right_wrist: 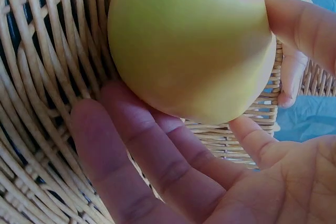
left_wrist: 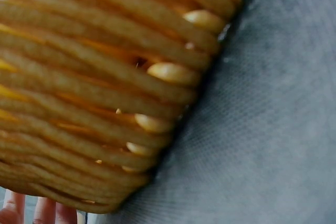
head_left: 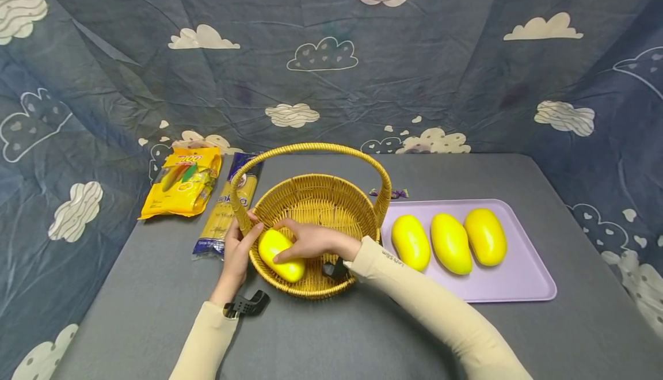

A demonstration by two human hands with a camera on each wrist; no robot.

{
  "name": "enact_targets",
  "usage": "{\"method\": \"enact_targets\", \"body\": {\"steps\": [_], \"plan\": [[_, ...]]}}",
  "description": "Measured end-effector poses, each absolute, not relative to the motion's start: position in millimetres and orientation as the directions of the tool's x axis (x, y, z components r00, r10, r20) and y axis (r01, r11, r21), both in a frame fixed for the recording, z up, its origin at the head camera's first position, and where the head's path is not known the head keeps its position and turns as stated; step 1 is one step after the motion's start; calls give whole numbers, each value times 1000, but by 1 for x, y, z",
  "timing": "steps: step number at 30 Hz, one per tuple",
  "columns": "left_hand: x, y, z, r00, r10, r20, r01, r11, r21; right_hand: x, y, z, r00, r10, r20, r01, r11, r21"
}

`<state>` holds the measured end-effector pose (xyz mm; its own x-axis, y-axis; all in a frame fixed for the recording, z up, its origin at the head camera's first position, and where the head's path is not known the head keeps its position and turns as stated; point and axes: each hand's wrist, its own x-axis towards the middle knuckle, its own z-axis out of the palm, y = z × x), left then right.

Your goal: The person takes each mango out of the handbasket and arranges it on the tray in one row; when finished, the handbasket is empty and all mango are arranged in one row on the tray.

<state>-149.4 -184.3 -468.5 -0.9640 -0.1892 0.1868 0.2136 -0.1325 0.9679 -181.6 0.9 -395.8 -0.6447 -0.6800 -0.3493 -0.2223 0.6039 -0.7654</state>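
A yellow mango point(head_left: 279, 255) lies inside the left part of a golden woven basket point(head_left: 316, 295) with a tall arched handle. My right hand point(head_left: 311, 240) reaches over the rim and holds this mango, thumb on one side and fingers on the other; in the right wrist view the mango point(right_wrist: 189, 45) sits against the wicker with fingers point(right_wrist: 168, 166) below it. At the basket's left side my left hand point(head_left: 238, 256) grips the rim by the handle's foot. The left wrist view shows the outer wicker wall point(left_wrist: 94, 77) close up, with a few fingertips point(left_wrist: 46, 211) beneath.
On the right, a lilac tray point(head_left: 523, 270) bears three yellow mangoes point(head_left: 450, 243). A purple-wrapped candy point(head_left: 396, 194) lies behind the tray. Left of the basket are a spaghetti packet point(head_left: 220, 224) and a yellow candy bag point(head_left: 181, 187). A cloud-patterned cloth hangs behind.
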Motion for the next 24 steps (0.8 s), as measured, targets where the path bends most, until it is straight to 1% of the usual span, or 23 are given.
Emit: {"method": "enact_targets", "body": {"steps": [10, 14, 18, 24], "plan": [[-150, -186, -470, -962, -191, 194, 219, -119, 968, -182, 5, -397, -634, -677, -375, -141, 577, -804], [-149, -187, -470, -961, -189, 202, 226, -110, 968, -183, 8, -399, -633, -675, -379, -133, 577, -806], [-149, -187, -470, -960, -192, 203, 226, -106, 968, -184, 11, -400, -642, -669, -374, -146, 585, -797], [-151, -186, -471, -959, -192, 208, 230, -101, 968, -184, 13, -398, -667, -649, -365, -204, 631, -748]]}}
